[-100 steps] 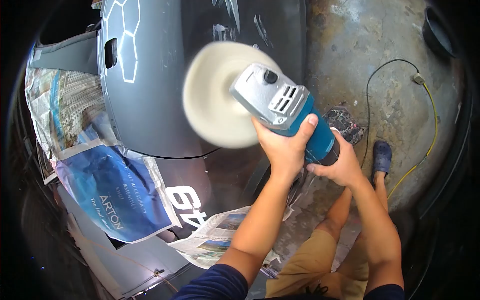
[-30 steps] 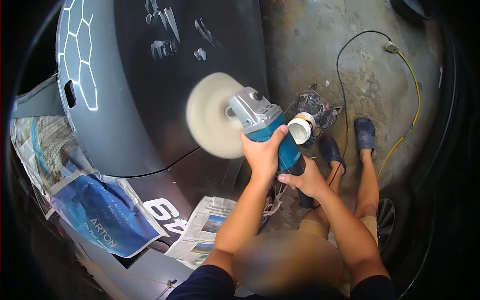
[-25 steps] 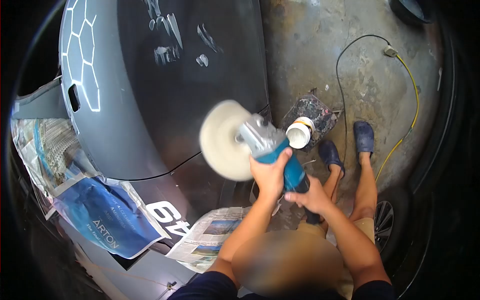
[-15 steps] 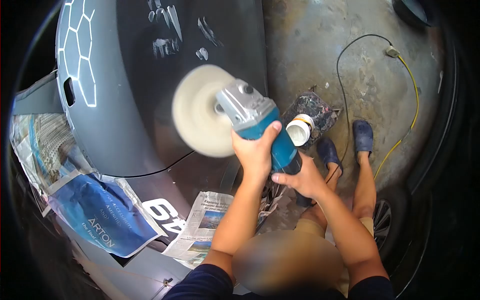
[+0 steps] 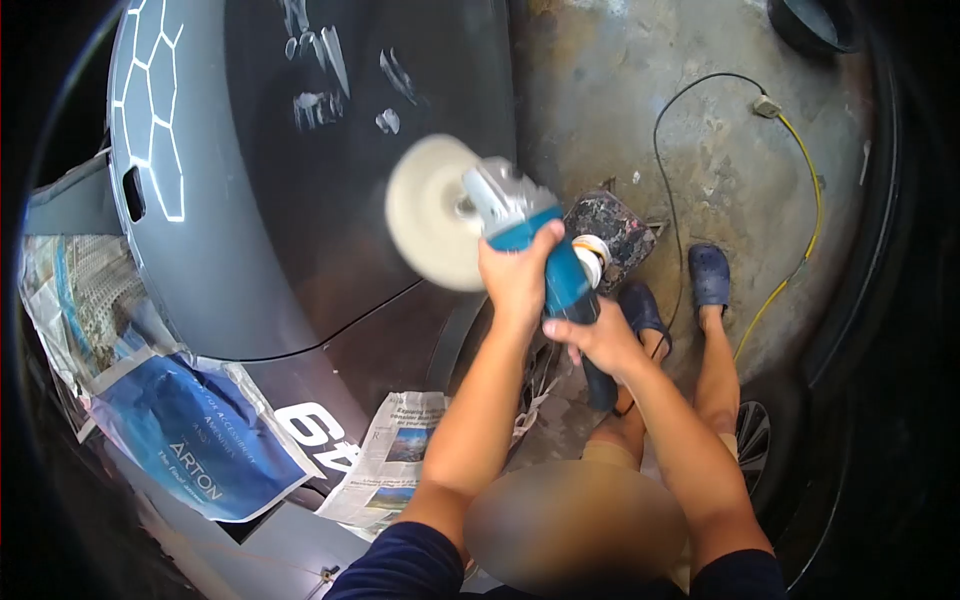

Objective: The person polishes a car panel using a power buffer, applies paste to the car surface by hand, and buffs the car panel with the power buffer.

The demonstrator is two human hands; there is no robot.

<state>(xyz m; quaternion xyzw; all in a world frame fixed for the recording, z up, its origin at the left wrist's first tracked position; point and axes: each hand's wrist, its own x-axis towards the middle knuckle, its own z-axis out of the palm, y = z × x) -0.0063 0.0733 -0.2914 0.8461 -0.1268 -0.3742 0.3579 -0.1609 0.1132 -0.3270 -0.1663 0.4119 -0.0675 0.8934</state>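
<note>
Both my hands hold a teal and silver electric polisher [image 5: 571, 285] with a round cream pad [image 5: 425, 225]. My left hand [image 5: 517, 280] wraps its teal body just behind the metal head. Further back, my right hand [image 5: 603, 343] grips the dark rear part. The pad looks blurred and hangs tilted over the dark grey car panel [image 5: 330, 225]; I cannot tell whether it touches. White smears of paste [image 5: 318, 108] lie on the panel beyond the pad. Partly hidden behind the polisher, a white tub [image 5: 592, 262] rests on a paint-spattered stool [image 5: 625, 235].
Blue printed paper [image 5: 200, 435] and newspaper [image 5: 400, 450] cover parts of the car at lower left. A black cord joins a yellow extension cable [image 5: 815, 215] on the concrete floor. My feet in dark blue clogs [image 5: 709, 275] stand beside the stool. A dark wheel [image 5: 755, 440] is at right.
The polisher has shifted slightly right relative to the panel, and its pad now appears narrower and more tilted. It covers more of the white tub. Both hands keep their hold.
</note>
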